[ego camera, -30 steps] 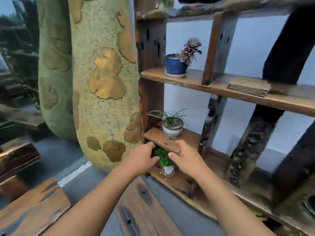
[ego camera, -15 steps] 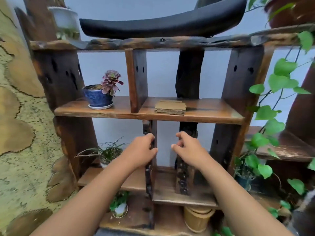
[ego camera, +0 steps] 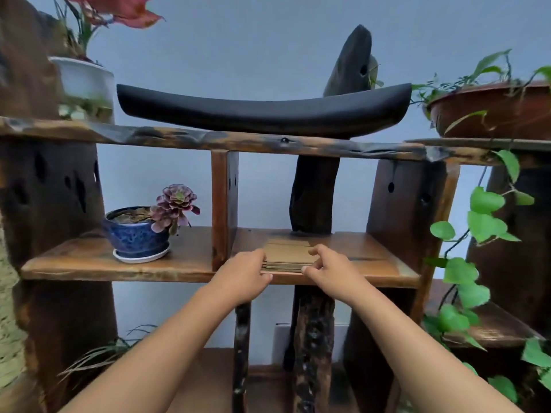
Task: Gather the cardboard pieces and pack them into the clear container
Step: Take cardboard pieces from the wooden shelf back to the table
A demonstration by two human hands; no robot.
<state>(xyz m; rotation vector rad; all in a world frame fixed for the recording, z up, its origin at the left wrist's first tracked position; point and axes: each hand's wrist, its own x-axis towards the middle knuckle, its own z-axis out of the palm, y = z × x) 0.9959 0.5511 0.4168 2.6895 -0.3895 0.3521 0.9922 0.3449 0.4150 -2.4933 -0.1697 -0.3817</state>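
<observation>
Head view: left hand (ego camera: 242, 274) and right hand (ego camera: 331, 268) grasp the cardboard stack (ego camera: 288, 254) on the shelf (ego camera: 89, 263); packing remains, container unseen.

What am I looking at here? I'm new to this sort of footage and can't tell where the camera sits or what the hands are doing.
No machine is involved: a person works with two bare hands. The single picture comes from a wide-angle camera worn on the head, looking forward and down, which is why both forearms reach in from the bottom edge and straight lines bend.

In front stands a rough wooden shelf unit. On its middle board lies a flat stack of cardboard pieces. The left hand is at the stack's left end and the right hand at its right end, fingers curled onto it. The stack seems to lie flat on the board; how firm the grip is cannot be judged.

Left of a wooden divider sits a blue pot with a purple succulent. No clear container is visible.
</observation>
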